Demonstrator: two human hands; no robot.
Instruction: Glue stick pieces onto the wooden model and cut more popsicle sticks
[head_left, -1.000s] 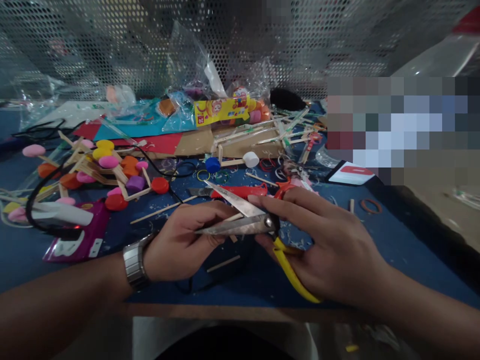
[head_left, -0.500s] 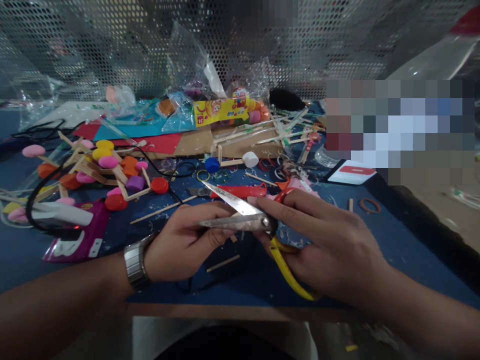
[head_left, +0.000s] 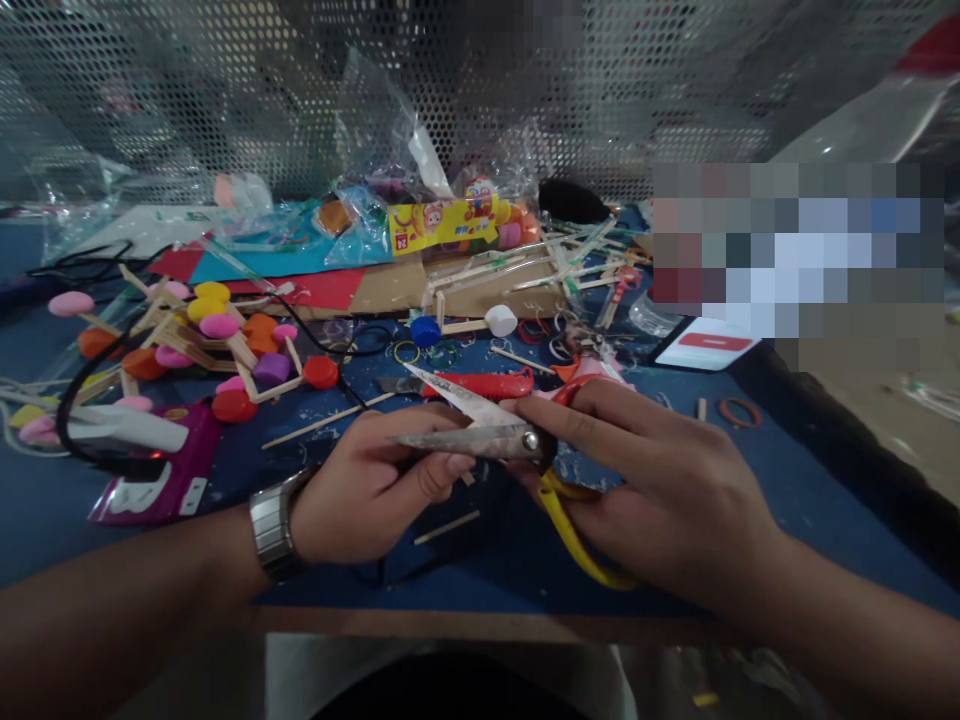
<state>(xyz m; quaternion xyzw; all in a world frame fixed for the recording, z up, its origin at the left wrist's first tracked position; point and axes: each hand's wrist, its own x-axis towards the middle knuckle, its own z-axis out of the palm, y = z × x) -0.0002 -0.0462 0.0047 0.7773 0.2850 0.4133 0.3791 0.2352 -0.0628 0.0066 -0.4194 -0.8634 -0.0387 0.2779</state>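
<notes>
My right hand [head_left: 667,480] is wrapped round the handles of a pair of scissors [head_left: 480,441], one handle yellow and the other red. The blades are parted and point left. My left hand [head_left: 375,485], with a metal watch on its wrist, is closed, thumb pressed against the fingers. One blade lies across its fingers, just above the thumb. What the left fingers pinch, if anything, is hidden behind the blades. Behind the scissors lies a red utility knife [head_left: 480,383] on the blue tabletop. Below the hands is a short wooden stick [head_left: 447,527].
Wooden stick shapes with coloured clay blobs [head_left: 217,340] stand at the left, by a purple box [head_left: 161,480] with a black cable. Behind are cardboard [head_left: 390,290], a yellow-labelled plastic bag [head_left: 442,225] and a stick frame [head_left: 517,265]. A phone [head_left: 705,343] and rubber band [head_left: 740,412] lie right.
The scissor blades have come slightly closer together, and the yellow handle has risen a little. My left hand has hardly moved.
</notes>
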